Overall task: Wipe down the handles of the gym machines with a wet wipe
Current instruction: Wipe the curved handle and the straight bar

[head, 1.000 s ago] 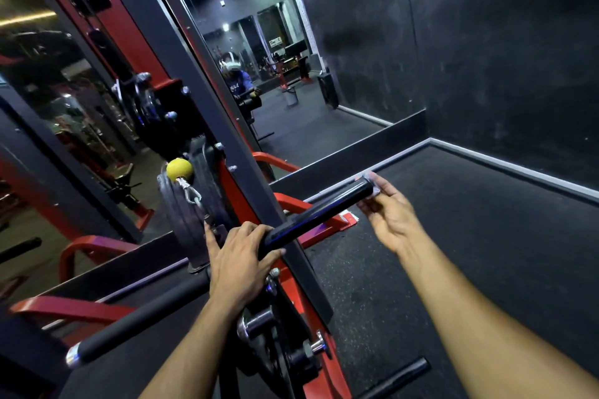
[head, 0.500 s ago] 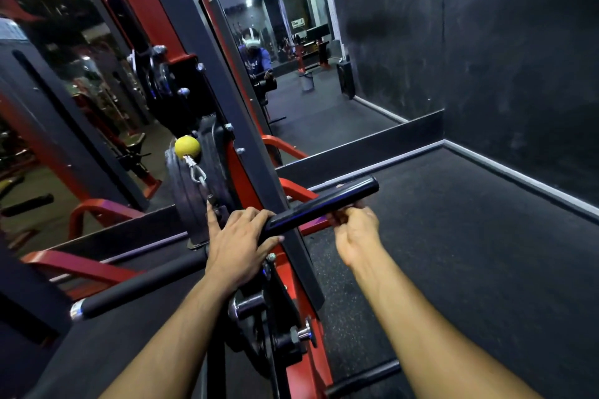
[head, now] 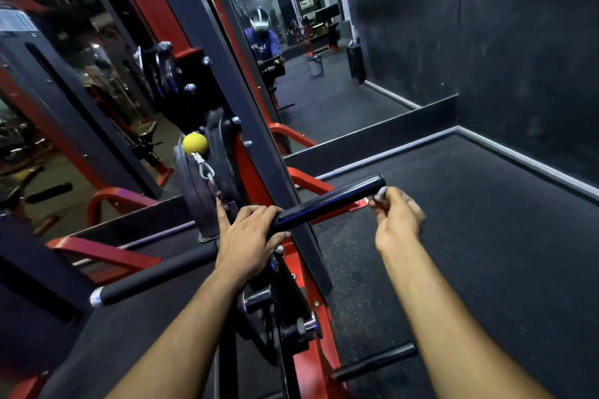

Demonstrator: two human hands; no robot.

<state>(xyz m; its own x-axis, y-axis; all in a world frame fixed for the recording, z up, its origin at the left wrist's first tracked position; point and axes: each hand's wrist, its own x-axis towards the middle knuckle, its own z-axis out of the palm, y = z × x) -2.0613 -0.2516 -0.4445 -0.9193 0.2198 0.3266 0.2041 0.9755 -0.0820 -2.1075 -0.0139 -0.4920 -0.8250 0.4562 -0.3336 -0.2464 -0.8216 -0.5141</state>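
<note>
A long black handle bar [head: 327, 201] of a red and black gym machine runs from lower left to upper right across the middle of the view. My left hand [head: 249, 240] grips the bar at its middle, fingers curled over the top. My right hand [head: 397, 220] is just below and to the right of the bar's right end. Its fingertips pinch a small crumpled grey-white wet wipe [head: 381, 194] close to the bar's end cap. I cannot tell whether the wipe touches the bar.
The red machine frame [head: 246, 172] and a dark slanted upright [head: 227, 81] stand behind the bar. A yellow ball [head: 195, 143] hangs on a cable clip. A mirror [head: 308, 74] lies ahead, a dark wall [head: 486, 42] at right, and black rubber floor [head: 470, 253]. A black peg [head: 372, 363] sticks out low.
My right hand went from the bar's right end in under the bar toward the middle, then back out to the end with the wipe. My left hand kept its grip.
</note>
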